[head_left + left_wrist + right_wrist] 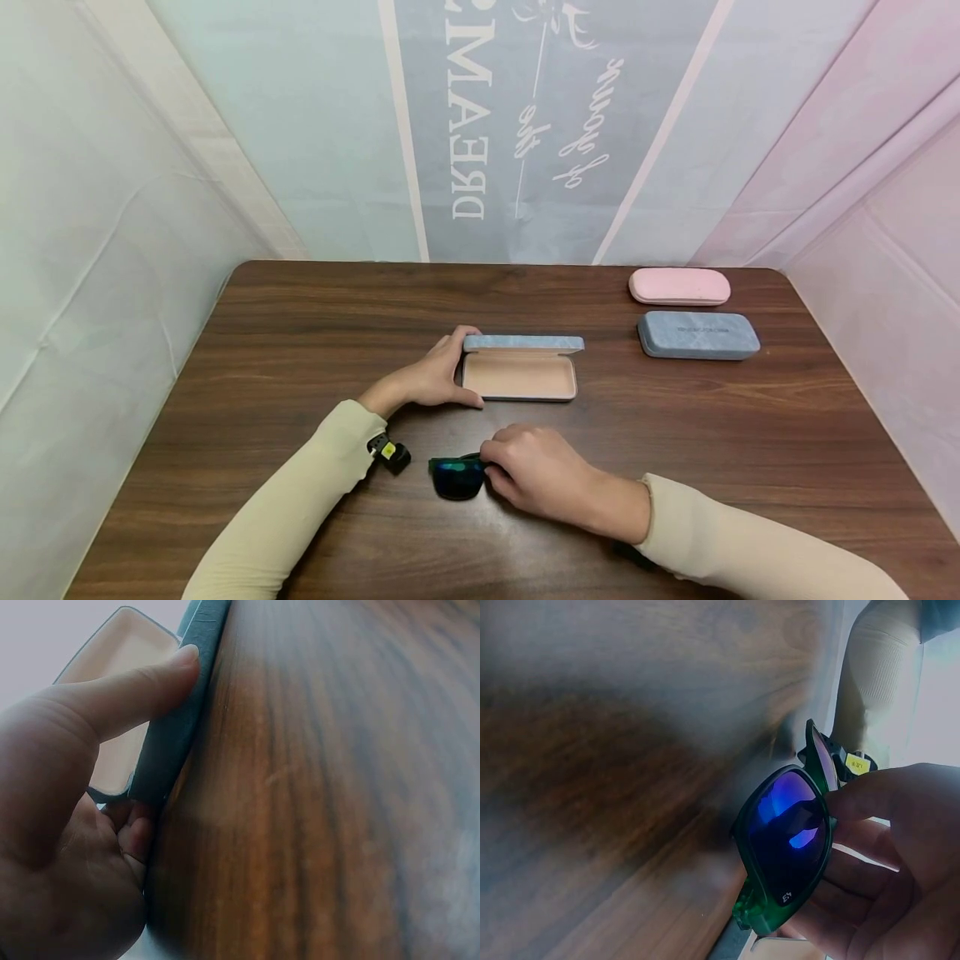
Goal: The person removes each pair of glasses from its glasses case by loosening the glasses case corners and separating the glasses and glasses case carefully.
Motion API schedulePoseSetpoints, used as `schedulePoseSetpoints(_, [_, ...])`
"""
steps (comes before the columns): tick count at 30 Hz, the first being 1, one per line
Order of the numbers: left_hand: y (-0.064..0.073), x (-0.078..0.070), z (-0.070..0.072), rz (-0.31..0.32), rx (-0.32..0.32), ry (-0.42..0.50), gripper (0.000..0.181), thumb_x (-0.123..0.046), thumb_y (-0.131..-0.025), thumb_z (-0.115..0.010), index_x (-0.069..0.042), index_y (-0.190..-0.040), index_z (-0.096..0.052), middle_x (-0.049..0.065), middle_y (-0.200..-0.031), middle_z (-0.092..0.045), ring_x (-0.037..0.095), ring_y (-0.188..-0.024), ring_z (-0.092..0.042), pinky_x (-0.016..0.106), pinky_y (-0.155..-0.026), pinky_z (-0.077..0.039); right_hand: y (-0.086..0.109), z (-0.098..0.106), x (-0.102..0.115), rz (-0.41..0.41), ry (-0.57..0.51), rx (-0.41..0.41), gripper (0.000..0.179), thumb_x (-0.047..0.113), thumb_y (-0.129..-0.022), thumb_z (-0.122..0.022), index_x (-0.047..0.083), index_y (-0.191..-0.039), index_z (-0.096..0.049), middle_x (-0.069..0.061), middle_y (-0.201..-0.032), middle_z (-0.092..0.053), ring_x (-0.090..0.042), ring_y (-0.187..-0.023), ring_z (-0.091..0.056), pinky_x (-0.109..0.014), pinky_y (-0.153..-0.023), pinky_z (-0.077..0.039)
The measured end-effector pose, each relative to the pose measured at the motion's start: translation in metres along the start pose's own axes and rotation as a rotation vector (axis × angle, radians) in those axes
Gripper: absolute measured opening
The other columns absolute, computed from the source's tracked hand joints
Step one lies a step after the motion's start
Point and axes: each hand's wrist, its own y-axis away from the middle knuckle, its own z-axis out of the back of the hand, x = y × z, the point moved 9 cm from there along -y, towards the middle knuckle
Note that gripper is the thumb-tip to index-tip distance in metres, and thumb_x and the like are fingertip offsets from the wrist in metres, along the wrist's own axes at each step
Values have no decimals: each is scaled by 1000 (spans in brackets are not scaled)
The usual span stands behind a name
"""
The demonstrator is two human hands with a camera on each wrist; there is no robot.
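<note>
An open glasses case (519, 377), pale blue outside with a beige lining, stands on the brown table with its lid raised at the back. My left hand (433, 379) grips its left end. In the left wrist view the thumb presses the front wall of the case (174, 742), while other fingers are partly hidden behind its end. My right hand (543, 475) pinches a pair of sunglasses (457, 481) in front of the case. The right wrist view shows their green frame and shiny blue-purple lens (791, 832); the fingers hide part of them.
A pink glasses case (679, 287) lies at the back right of the table (337, 308). Just in front of it is a closed blue glasses case (699, 336). Fabric curtains surround the table's back and sides. A black wrist device (392, 454) sits at the left cuff.
</note>
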Motion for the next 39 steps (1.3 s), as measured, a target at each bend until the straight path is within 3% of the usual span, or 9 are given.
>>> schedulePoseSetpoints(39, [1, 0, -1, 17, 1, 5, 94, -27, -81, -88, -12, -149, -25, 17, -145, -41, 31, -134, -35, 51, -110, -34, -4, -13, 1, -6, 15, 42, 10, 22, -92, -73, 18, -87, -66, 10, -78, -62, -5, -72, -61, -30, -63, -52])
